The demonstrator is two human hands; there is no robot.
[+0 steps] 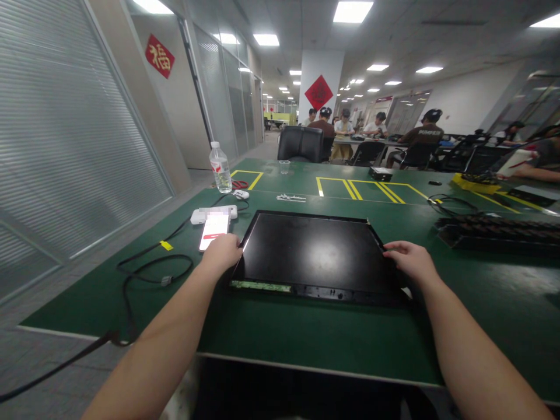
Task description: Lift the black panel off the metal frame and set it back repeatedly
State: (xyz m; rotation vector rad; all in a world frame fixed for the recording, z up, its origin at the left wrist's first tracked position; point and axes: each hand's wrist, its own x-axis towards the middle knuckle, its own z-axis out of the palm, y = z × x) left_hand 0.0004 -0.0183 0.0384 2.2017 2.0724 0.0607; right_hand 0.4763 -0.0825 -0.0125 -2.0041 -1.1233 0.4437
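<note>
A flat black monitor panel (pixel 315 254) lies face up on the green table (pixel 306 332), with a strip of exposed circuit board along its near edge. My left hand (pixel 222 252) grips the panel's left edge with curled fingers. My right hand (pixel 411 259) holds its right edge, fingers bent over the rim. Both forearms reach in from the bottom of the view.
A phone (pixel 214 230) with a lit screen lies left of the panel, beside a white charger block and a black cable (pixel 144 268). A water bottle (pixel 220 168), plastic cup (pixel 284 167) and black keyboard trays (pixel 499 230) stand around. Several people sit at far tables.
</note>
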